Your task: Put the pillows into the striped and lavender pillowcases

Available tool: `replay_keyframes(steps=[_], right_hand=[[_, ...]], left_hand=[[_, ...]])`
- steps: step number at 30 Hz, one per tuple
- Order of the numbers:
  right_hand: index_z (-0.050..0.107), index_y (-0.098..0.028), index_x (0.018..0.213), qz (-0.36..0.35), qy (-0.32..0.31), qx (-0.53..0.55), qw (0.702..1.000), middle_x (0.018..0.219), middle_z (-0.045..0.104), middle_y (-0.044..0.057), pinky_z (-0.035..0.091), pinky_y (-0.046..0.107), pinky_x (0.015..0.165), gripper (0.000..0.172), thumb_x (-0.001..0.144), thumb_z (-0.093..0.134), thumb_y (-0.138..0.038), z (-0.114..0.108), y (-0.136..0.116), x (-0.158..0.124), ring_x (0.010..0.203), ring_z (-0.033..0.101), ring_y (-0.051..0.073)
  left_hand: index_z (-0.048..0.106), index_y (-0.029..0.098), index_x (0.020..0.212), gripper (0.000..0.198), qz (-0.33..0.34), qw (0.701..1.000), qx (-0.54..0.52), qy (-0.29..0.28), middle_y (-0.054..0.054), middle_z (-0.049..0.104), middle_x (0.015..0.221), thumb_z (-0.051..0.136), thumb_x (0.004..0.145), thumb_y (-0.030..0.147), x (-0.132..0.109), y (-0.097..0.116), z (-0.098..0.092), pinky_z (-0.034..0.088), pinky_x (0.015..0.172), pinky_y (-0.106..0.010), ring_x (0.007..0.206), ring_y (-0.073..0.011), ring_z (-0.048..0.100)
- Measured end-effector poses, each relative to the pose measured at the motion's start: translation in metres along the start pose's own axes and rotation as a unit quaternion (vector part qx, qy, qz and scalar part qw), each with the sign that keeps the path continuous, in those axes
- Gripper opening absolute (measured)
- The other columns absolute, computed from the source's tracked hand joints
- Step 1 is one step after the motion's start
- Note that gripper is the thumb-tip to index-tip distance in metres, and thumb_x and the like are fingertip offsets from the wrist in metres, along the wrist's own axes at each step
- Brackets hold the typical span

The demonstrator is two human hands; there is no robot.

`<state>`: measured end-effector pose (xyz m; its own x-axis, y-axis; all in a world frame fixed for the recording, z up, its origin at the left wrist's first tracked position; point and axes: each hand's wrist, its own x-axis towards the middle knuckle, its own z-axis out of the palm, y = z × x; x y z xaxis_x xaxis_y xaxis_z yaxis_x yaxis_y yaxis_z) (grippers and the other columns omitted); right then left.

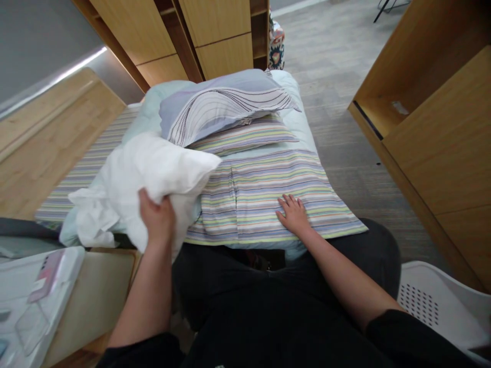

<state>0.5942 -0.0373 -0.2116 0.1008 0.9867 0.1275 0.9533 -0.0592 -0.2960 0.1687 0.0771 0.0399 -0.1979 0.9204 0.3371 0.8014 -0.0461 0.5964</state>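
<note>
My left hand [157, 217] is closed on a plump white pillow [138, 163], its thumb pressed into the near side. The pillow leans over the left part of the bedding, and a crumpled white cloth [94, 217] trails at its left end. Fingers spread, my right hand [293, 214] rests flat on a striped pillowcase [264, 184], which lies spread out and flat with a seam or slit running across it. Behind it lies a striped pillow [249, 135], partly covered by a grey-blue patterned pillow [230, 105]. Pale blue bedding [297, 128] lies beneath them.
Wooden cabinets stand behind the bedding [222, 25] and on the right [441, 133]. A white perforated chair [425, 301] is at the lower right. At lower left, a white tabletop [61, 286] carries a pink box [46, 276]. A wooden board [57, 138] lies left.
</note>
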Motion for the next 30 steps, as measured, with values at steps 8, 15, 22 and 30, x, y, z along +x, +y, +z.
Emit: replay_keyframes(steps=[8, 15, 22, 30], right_hand=[[0.063, -0.018, 0.147, -0.111, -0.014, 0.055, 0.992, 0.161, 0.053, 0.012, 0.024, 0.051, 0.131, 0.053, 0.096, 0.05, -0.022, -0.013, -0.037, -0.008, 0.156, 0.037, 0.03], [0.061, -0.021, 0.15, -0.341, -0.121, 0.118, 0.925, 0.165, 0.049, 0.009, 0.021, 0.053, 0.133, 0.063, 0.087, 0.061, -0.017, -0.019, -0.139, -0.01, 0.162, 0.027, 0.031], [0.078, -0.015, 0.107, -0.354, -0.159, -0.001, 0.922, 0.109, 0.074, 0.017, 0.026, 0.061, 0.122, 0.025, 0.086, 0.068, -0.024, -0.023, -0.165, 0.02, 0.125, 0.058, 0.037], [0.077, -0.016, 0.097, -0.321, -0.157, -0.023, 0.934, 0.099, 0.075, 0.014, 0.036, 0.048, 0.102, 0.029, 0.094, 0.07, -0.045, -0.047, -0.134, 0.022, 0.107, 0.061, 0.032]], left_hand=[[0.068, 0.021, 0.124, 0.041, 0.12, 0.986, 0.06, -0.1, -0.014, 0.067, 0.137, 0.064, 0.093, 0.047, -0.053, -0.045, 0.032, 0.043, 0.123, -0.047, 0.134, -0.0315, 0.061], [0.07, 0.018, 0.08, 0.061, -0.307, 0.913, 0.1, -0.251, -0.024, 0.075, 0.093, 0.056, 0.088, 0.077, -0.04, -0.156, -0.022, 0.058, 0.092, -0.063, 0.106, -0.0478, 0.072], [0.053, 0.023, 0.151, 0.061, -0.343, 0.859, -0.358, -0.125, -0.014, 0.062, 0.154, 0.059, 0.098, 0.052, -0.098, -0.133, 0.067, 0.062, 0.106, -0.042, 0.138, -0.0283, 0.064], [0.066, 0.015, 0.132, 0.059, -0.288, 0.927, -0.239, -0.028, -0.014, 0.068, 0.145, 0.065, 0.074, 0.027, -0.026, -0.14, 0.021, 0.062, 0.104, -0.052, 0.129, -0.0355, 0.068]])
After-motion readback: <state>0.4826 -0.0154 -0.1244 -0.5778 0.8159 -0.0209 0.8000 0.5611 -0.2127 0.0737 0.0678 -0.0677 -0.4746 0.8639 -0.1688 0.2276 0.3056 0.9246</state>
